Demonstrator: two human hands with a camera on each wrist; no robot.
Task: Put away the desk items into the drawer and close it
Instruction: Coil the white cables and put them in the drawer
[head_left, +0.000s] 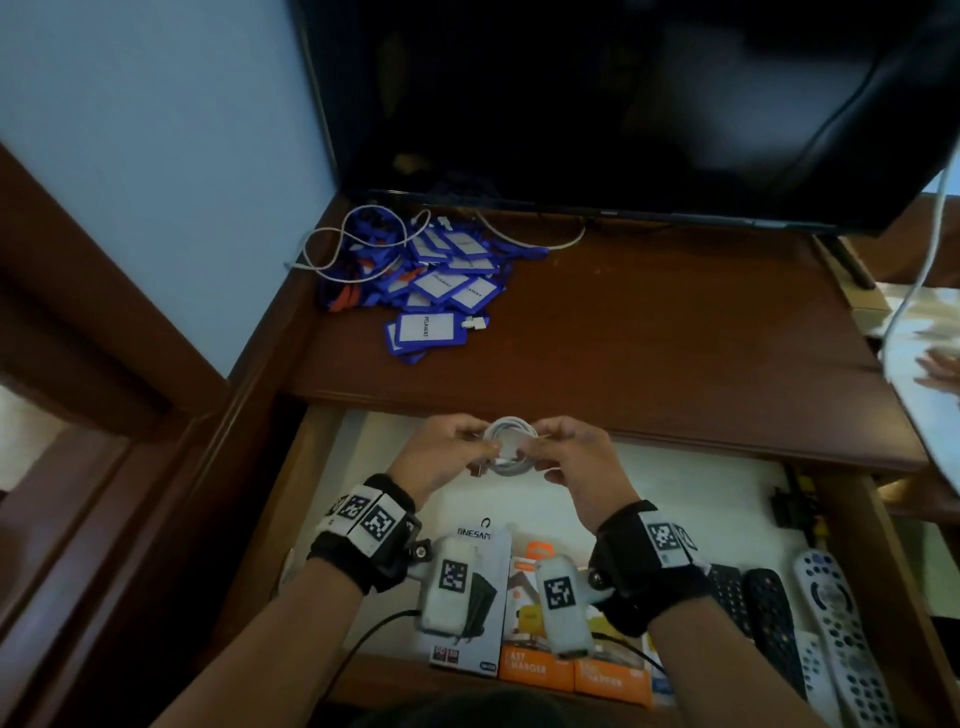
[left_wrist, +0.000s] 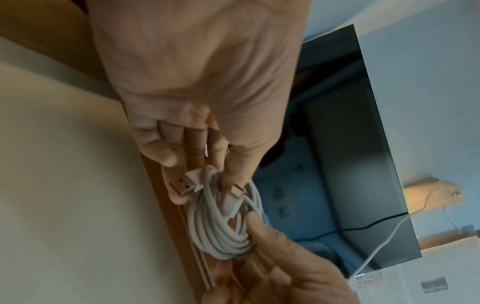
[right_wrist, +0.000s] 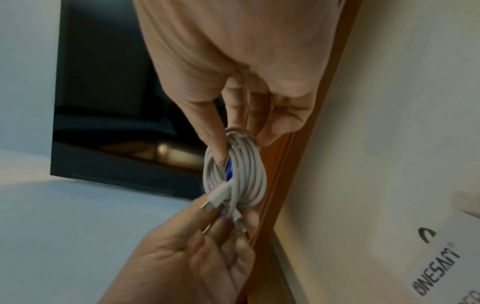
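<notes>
Currently both hands hold one coiled white cable (head_left: 508, 448) in the air over the far end of the open drawer (head_left: 675, 499), just near of the desk edge (head_left: 571, 415). Left hand (head_left: 441, 452) pinches the left side of the coil, thumb and fingers closed on it; the left wrist view shows the USB plug (left_wrist: 183, 184) lying against its fingertips and a second, smaller plug under the thumb. Right hand (head_left: 574, 460) pinches the opposite side, fingers curled round the bundled loops.

Judgement: the step is tidying the coil, then setting it down in the drawer. To do it well:
- Keep both plug ends trapped against the loops; a loose end would likely let the coil spring open.
- Lower it flat onto the bare pale liner at the far end, clear of the boxes (head_left: 535, 639) near the front and the remote controls (head_left: 831, 623) on the right.
- Release one hand first, the other last, so the loops settle.

Still out on the desk: a pile of blue badge holders (head_left: 436, 280) with lanyards at far left, and a loose white cord (head_left: 343, 244) beside them. Drawer cannot be shut yet.
</notes>
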